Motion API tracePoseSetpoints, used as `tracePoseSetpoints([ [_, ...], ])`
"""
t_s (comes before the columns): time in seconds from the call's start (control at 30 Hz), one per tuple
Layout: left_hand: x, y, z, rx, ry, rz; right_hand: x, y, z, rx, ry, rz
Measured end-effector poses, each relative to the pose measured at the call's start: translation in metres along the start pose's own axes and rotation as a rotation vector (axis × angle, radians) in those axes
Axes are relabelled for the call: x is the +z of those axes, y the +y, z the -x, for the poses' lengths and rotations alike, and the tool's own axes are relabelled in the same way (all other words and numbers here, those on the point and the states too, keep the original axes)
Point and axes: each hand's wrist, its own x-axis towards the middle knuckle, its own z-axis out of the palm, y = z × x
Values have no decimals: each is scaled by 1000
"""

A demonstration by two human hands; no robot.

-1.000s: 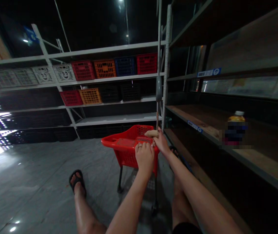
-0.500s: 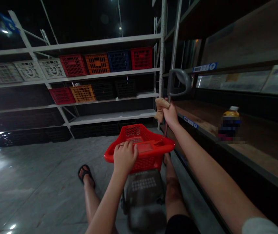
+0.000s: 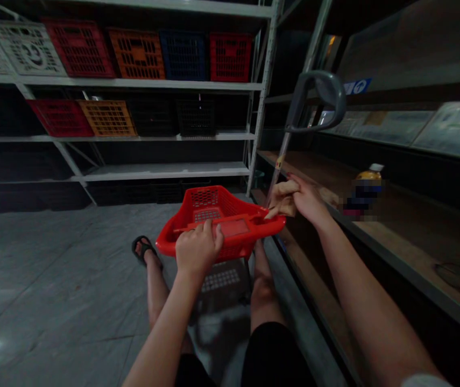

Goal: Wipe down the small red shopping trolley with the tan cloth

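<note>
In front of my legs is a red plastic basket (image 3: pixel 233 205) with lattice walls, above a dark grey slotted part (image 3: pixel 221 279). My left hand (image 3: pixel 198 246) is closed over its near rim. My right hand (image 3: pixel 309 201) is closed on a crumpled tan cloth (image 3: pixel 284 194), just above the basket's right corner. Some of its fingers are hidden by the cloth. Close beside it, a thin metal pole (image 3: pixel 280 161) with a grey loop handle (image 3: pixel 294 105) stands tilted. Its lower end is hidden behind the cloth and basket.
A wooden shelf (image 3: pixel 359 242) runs along my right, holding a bottle (image 3: pixel 369 180) with a pale cap and blurred label. Ahead, a white metal rack (image 3: pixel 165 171) carries coloured crates (image 3: pixel 230 56). Grey concrete floor (image 3: pixel 52 279) lies to the left, near my sandalled foot (image 3: pixel 146 248).
My right hand has come off the pole and moved lower and to the right with the cloth. The handle has tilted rightward. My left hand stays on the basket rim; the view has dipped.
</note>
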Motion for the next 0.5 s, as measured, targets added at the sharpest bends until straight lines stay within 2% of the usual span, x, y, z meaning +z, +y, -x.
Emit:
tracePoseSetpoints([
  [0.07, -1, -1, -1, -11, -12, 6, -3, 3, 22, 12, -18, -3],
  [0.13, -2, -2, -1, -33, -18, 8, 5, 5, 52, 74, -74, -113],
  [0.17, -3, -2, -1, -44, -24, 7, 11, 5, 68, 97, -55, -182],
  [0.23, -6, -2, -2, -56, -39, 4, 26, -2, 96, 90, 73, -259],
  [0.3, -8, -1, -3, -61, -55, 3, 41, -21, 119, -14, 189, -202],
  [0.33, -8, 2, -4, -65, -60, 1, 49, -34, 128, -87, 194, -146],
  [0.43, -9, 11, -5, -85, -70, -6, 68, -83, 142, -286, 92, -4],
  [0.5, -10, 15, -6, -59, -82, 5, 76, -105, 143, -352, 16, 44],
])
